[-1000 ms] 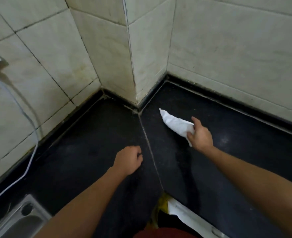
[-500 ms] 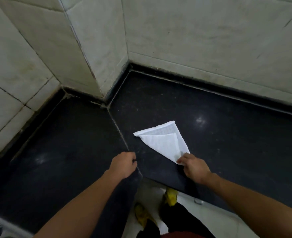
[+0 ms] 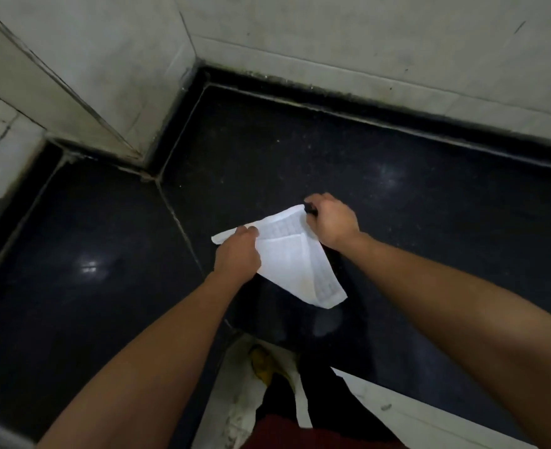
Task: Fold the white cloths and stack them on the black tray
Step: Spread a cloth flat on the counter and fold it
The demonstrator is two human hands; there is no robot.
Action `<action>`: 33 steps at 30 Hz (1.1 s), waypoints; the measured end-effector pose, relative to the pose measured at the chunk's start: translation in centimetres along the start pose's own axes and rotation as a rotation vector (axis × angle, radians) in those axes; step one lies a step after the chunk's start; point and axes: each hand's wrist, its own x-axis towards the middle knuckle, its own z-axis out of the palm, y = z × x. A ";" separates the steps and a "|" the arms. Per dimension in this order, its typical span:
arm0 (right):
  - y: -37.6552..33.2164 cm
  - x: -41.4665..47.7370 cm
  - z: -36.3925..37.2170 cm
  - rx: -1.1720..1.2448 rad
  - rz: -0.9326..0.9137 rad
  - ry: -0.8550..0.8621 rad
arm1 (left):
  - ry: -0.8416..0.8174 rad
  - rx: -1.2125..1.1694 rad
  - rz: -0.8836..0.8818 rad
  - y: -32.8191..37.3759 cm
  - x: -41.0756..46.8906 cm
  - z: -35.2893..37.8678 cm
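Over black counter [image 3: 105, 222], both hands [image 3: 237, 252] [image 3: 331, 222] pinch white cloth [image 3: 295, 260] corners.

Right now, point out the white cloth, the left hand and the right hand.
white cloth [image 3: 295, 264], head view, its flat middle panel
left hand [image 3: 237, 256], head view, the back of the hand
right hand [image 3: 332, 222], head view, the back of the hand

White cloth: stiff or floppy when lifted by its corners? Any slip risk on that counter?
Probably floppy: the white cloth shows soft fold creases between the left hand and right hand gripping its far corners. Likely light, since two corner grips seem enough to hold it. It may slide easily on the glossy black counter, which shows glare.
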 end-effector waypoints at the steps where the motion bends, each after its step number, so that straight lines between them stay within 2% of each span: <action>1: -0.3 1.2 0.1 -0.023 -0.007 -0.050 | -0.016 0.023 -0.021 0.0 0.2 0.2; 4: -0.5 3.1 1.1 -0.141 -0.031 -0.167 | -0.043 0.073 -0.034 -0.1 0.2 0.9; 11: 2.9 2.9 -0.4 -0.151 0.086 -0.072 | 0.013 0.181 0.068 -2.2 -0.8 0.6; 15: 3.6 1.5 -1.1 -0.154 -0.007 -0.071 | -0.099 0.320 0.099 -3.9 -1.5 0.4; 17: 3.6 -0.4 -1.1 -0.126 -0.102 -0.042 | -0.103 0.371 0.109 -4.0 -1.9 0.5; 20: 3.1 -4.1 -0.5 -0.109 -0.242 -0.082 | -0.043 0.320 0.144 -3.3 -2.8 1.0; 23: 2.0 -7.5 1.3 -0.148 -0.233 -0.259 | 0.031 0.188 0.160 -2.1 -3.2 1.9; 25: 1.7 -9.0 2.7 -0.209 -0.253 -0.336 | 0.048 0.034 0.106 -1.3 -2.8 2.1; 28: 2.1 -10.5 4.5 -0.261 -0.327 -0.244 | 0.036 -0.091 0.034 -1.5 -2.4 2.2; 30: 2.5 -11.3 5.1 -0.273 -0.406 -0.139 | -0.005 -0.052 0.052 -2.6 -3.0 2.0; 33: 3.0 -12.0 5.7 -0.294 -0.482 -0.080 | -0.038 0.101 0.165 -4.9 -4.9 1.9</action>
